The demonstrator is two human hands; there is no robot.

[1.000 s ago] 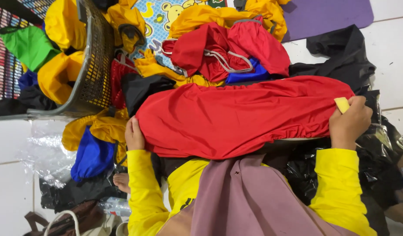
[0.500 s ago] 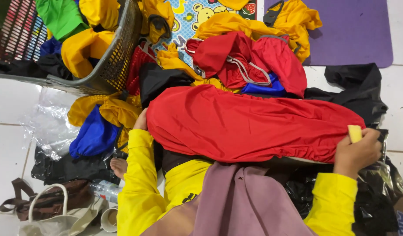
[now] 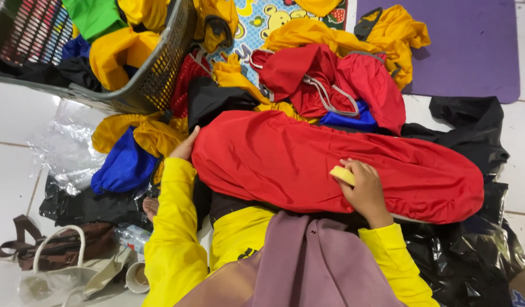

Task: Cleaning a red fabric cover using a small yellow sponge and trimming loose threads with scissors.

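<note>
A long red fabric piece [image 3: 308, 159] with a gathered edge lies spread across my lap. My left hand [image 3: 184, 146] rests on its left end, fingers tucked at the edge. My right hand [image 3: 362, 190] lies on the middle of the cloth, shut on a small pale yellow block [image 3: 342, 174] pressed flat to the fabric. Both arms wear yellow sleeves.
A grey mesh laundry basket [image 3: 160, 74] with yellow, green and blue clothes stands at top left. Red and yellow garments [image 3: 331, 68] are heaped beyond the cloth. Also here: a purple mat [image 3: 467, 45], black plastic bags [image 3: 473, 131], clear plastic [image 3: 63, 148], a brown bag [image 3: 63, 247], a cup [image 3: 138, 277].
My right hand with the yellow block slid left from the cloth's right end to its middle. The view shifted, showing more floor and basket. My left hand stayed at the left end.
</note>
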